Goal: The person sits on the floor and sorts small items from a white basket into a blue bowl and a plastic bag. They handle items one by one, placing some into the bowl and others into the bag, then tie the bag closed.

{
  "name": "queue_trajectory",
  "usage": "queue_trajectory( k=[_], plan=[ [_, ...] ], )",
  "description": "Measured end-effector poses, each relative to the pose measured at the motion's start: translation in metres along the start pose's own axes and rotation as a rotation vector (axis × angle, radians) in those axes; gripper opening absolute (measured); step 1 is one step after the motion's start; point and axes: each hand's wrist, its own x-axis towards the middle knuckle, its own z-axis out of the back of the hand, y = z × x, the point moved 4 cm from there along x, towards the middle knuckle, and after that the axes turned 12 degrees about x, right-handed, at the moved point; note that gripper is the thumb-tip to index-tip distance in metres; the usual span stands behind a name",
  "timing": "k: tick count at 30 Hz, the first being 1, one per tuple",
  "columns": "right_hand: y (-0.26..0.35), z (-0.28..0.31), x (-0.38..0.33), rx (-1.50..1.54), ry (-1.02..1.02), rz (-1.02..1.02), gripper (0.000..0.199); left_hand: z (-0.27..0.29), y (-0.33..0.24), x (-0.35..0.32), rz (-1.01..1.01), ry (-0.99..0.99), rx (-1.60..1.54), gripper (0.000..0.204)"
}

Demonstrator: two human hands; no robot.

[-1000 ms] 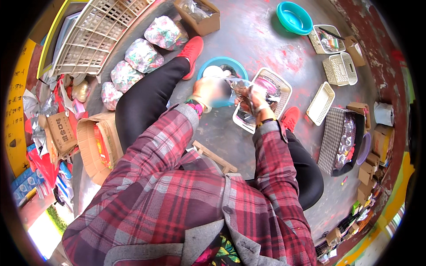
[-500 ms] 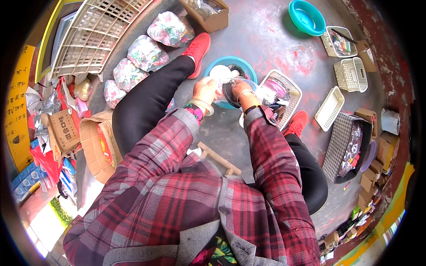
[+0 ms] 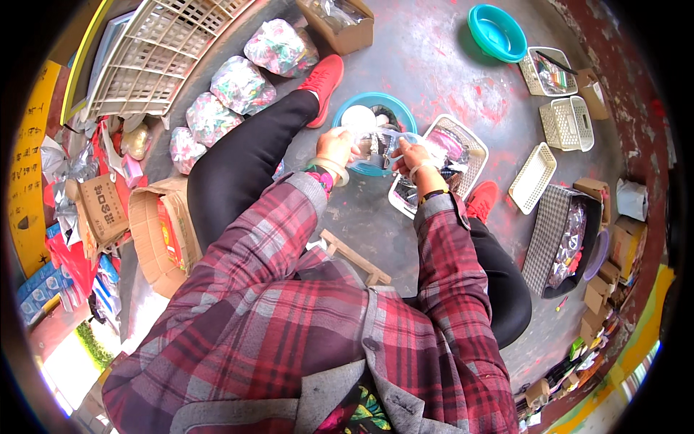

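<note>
Grey, red-stained floor (image 3: 434,69) lies beneath a clear plastic bag (image 3: 377,147) held between the left hand (image 3: 337,147) and right hand (image 3: 415,158), each pinching one end. Glossy, dark shapes showing through, it hangs above a blue basin's near rim (image 3: 371,171).

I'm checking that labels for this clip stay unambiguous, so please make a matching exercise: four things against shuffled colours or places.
Things:
1. Clear plastic
2. Shoes
3. Trousers
4. Nearest basket

Colours or places:
A. Black
B. Just right of the blue basin
C. Red
D. Held between the left hand and right hand

Pairs: 1-D, 2-C, 3-A, 4-B
</note>
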Motion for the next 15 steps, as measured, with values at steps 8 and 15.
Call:
queue_trajectory(
  k=[8,15],
  plan=[
    [0.010,-0.020,0.021,-0.783,-0.142,0.409,0.033,-0.007,-0.001,-0.001,0.016,0.038,0.021,0.024],
    [0.006,-0.032,0.024,-1.191,-0.217,0.342,0.028,-0.008,-0.004,-0.001,0.005,0.071,0.020,0.022]
  ],
)
